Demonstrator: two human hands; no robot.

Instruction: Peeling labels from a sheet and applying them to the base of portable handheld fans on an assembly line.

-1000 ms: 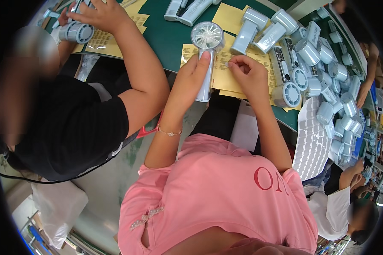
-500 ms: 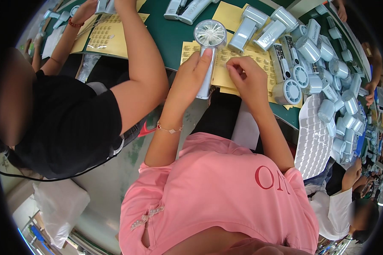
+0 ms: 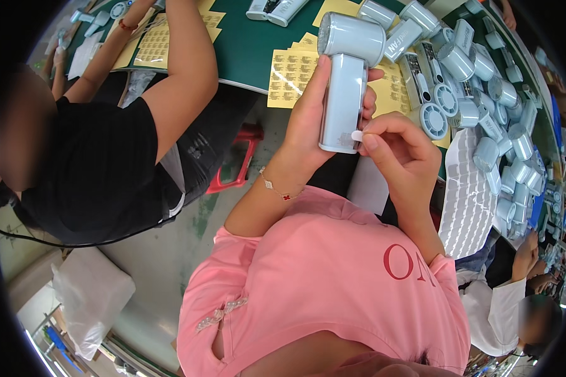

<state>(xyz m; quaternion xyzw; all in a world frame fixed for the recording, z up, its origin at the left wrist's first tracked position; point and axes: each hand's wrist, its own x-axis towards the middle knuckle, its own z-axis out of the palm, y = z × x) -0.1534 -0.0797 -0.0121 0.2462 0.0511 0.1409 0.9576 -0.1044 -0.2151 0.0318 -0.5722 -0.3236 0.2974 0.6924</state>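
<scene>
My left hand (image 3: 309, 116) is wrapped round the handle of a light blue handheld fan (image 3: 344, 94). The fan is held with its head away from me and its plain, smooth side up. Between the thumb and fingertips of my right hand (image 3: 404, 149) is a small pale sticker (image 3: 356, 135), touching the lower right corner of the handle. Faint small print shows on the handle beside it. Beneath and beyond the fan, yellow label sheets (image 3: 292, 74) with rows of small printed labels lie on the green table (image 3: 248, 60).
A heap of light blue handheld fans (image 3: 459, 63) covers the table's right side. A white sheet with grey rows (image 3: 466, 195) hangs over the near edge. To my left sits a co-worker in black (image 3: 100, 151), on a red stool (image 3: 240, 157). Two more fans (image 3: 277, 9) lie far off.
My left hand has turned the fan over, its grille now facing away, and brought it nearer and rightward. My right hand has moved from above the label sheets to the handle's lower end, holding a sticker.
</scene>
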